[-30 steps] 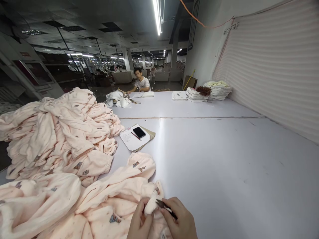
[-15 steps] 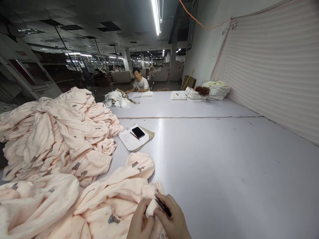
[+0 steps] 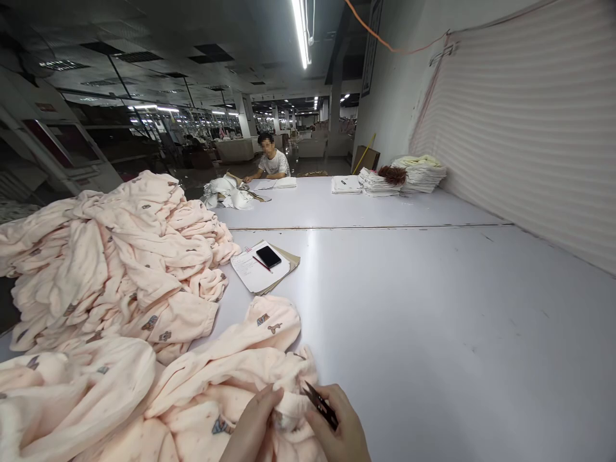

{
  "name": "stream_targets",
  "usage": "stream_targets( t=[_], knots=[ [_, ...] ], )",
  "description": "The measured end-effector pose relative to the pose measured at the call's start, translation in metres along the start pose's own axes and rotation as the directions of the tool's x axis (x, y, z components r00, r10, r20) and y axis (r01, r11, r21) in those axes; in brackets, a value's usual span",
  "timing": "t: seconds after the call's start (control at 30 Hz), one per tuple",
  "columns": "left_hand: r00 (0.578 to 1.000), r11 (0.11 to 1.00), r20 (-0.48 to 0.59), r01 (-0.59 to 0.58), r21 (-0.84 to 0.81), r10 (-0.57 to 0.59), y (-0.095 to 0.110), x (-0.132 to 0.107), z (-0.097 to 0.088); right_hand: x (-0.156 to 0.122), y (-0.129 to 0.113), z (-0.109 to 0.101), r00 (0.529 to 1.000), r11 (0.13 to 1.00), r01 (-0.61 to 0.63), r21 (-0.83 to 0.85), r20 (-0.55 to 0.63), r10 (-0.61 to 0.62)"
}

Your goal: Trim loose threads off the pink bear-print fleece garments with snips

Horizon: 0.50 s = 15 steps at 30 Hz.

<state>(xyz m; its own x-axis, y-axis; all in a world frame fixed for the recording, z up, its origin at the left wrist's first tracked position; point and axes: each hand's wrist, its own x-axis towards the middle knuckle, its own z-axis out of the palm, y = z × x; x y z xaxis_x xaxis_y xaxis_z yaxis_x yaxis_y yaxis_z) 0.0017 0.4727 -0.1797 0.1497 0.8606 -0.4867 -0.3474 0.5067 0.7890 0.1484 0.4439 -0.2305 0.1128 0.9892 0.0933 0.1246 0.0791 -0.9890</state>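
A pink fleece garment (image 3: 226, 378) printed with small animals lies spread across the table's near left. My left hand (image 3: 255, 417) is closed on a bunched edge of it, thumb on top and the other fingers partly hidden. Dark thread snips (image 3: 321, 406) sit in my right hand (image 3: 339, 423), their pointed blades slightly apart and aimed up and left. The tips are close beside the bunched cloth; whether they touch it I cannot tell.
A big heap of similar pink garments (image 3: 120, 256) covers the left side. Papers (image 3: 255, 273) with a phone (image 3: 268, 256) and a pencil lie beyond the garment. Folded cloth stacks (image 3: 423, 174) stand at the far right, and a person (image 3: 273, 160) sits at the far edge.
My left hand has shifted left and down along the bunched cloth. The snips have moved slightly right, away from the edge, and more of their blades shows.
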Motion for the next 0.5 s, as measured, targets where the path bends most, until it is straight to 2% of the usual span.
stream_targets(
  t=[0.07,0.13,0.37,0.43,0.5],
  knots=[
    [0.994,0.989,0.063,0.094,-0.117,-0.087,0.0017,-0.0023,0.0009,-0.0016,0.0004,-0.0010,0.998,0.997,0.058,-0.048,0.029,-0.057],
    [0.987,0.973,0.101,0.140,-0.181,-0.123,0.0017,-0.0039,0.0016,-0.0016,-0.0001,0.0002,0.996,0.993,0.084,-0.082,0.043,-0.081],
    [1.000,0.992,0.015,0.016,-0.124,-0.014,-0.0024,-0.0022,-0.0059,0.0037,-0.0059,0.0086,0.997,0.985,0.053,-0.165,-0.048,-0.062],
    [1.000,0.997,0.011,0.001,-0.073,0.000,-0.0021,-0.0018,-0.0067,0.0032,-0.0070,0.0090,0.997,0.987,0.046,-0.152,-0.058,-0.056],
    [0.998,0.997,0.006,-0.055,0.044,0.055,-0.0010,-0.0026,-0.0067,0.0021,-0.0079,0.0081,0.996,0.989,0.061,-0.137,-0.051,-0.069]
  ],
)
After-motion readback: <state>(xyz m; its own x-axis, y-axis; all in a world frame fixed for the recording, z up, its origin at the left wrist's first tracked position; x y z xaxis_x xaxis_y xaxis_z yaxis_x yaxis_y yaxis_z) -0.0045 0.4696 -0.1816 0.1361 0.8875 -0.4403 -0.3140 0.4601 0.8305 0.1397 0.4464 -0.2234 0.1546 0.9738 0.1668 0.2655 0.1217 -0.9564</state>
